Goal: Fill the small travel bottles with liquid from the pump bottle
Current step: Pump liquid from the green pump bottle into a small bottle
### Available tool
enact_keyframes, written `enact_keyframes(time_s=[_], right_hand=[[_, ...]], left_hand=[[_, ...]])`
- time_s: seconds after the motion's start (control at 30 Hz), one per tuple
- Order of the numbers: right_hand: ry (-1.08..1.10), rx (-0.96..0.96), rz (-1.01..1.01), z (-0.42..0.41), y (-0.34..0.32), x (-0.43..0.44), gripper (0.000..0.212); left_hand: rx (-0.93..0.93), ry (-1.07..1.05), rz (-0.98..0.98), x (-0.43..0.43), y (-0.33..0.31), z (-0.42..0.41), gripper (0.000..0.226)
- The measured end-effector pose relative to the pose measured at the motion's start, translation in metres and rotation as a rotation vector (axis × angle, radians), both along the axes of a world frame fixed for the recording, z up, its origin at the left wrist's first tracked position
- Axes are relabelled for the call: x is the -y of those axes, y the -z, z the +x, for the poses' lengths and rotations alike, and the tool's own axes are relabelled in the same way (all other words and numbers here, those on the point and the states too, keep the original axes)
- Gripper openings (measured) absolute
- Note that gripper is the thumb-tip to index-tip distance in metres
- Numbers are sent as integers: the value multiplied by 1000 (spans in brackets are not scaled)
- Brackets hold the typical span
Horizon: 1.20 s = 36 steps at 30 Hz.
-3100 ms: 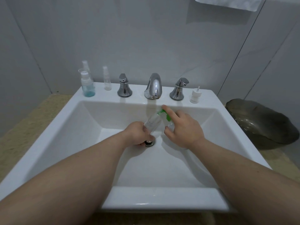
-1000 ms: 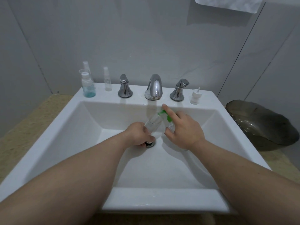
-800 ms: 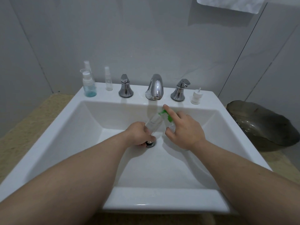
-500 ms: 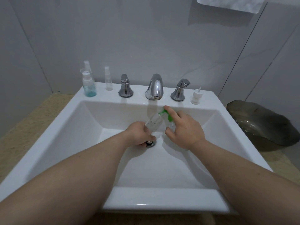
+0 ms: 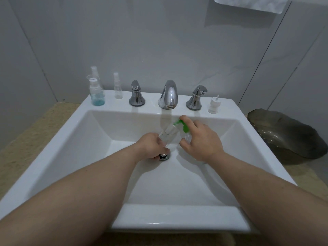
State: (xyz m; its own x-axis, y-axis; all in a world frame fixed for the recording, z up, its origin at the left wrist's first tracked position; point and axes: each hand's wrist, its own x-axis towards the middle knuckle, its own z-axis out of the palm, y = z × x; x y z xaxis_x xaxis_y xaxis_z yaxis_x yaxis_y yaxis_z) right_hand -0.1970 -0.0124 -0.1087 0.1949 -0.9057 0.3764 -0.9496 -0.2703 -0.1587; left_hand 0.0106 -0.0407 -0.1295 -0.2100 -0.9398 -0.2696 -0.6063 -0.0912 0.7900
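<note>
Left hand: grips a clear travel bottle, tilted, over the sink in front of the faucet.
Right hand: curled round the pump bottle, forefinger on its green pump, touching the travel bottle's mouth.

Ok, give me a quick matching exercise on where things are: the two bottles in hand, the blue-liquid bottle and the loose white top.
Things:
1. green-pump bottle
2. clear travel bottle
3. blue-liquid spray bottle
4. white pump top

Places:
a. sink rim, far left
b. left hand
c. rim, beside right tap handle
d. right hand

Pairs: 1-d, 2-b, 3-a, 4-c.
</note>
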Motion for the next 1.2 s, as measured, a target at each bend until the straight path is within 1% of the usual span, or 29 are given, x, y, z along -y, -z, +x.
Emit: enact_keyframes(time_s=[0.3,0.6,0.83,1.03,1.2], right_hand=[[-15,17,-4,0,-1,-1,71],[-17,28,7,0,-2,-1,66],[-11,35,8,0,-2,-2,59],[-7,14,10,-1,0,-2,62],[-5,-10,-4,-2,2,-2,71]], left_hand=[[35,14,-24,0,1,1,32],[51,49,8,0,1,2,17],[77,64,10,0,0,1,15],[71,67,19,1,1,1,13],[48,47,11,4,4,1,13]])
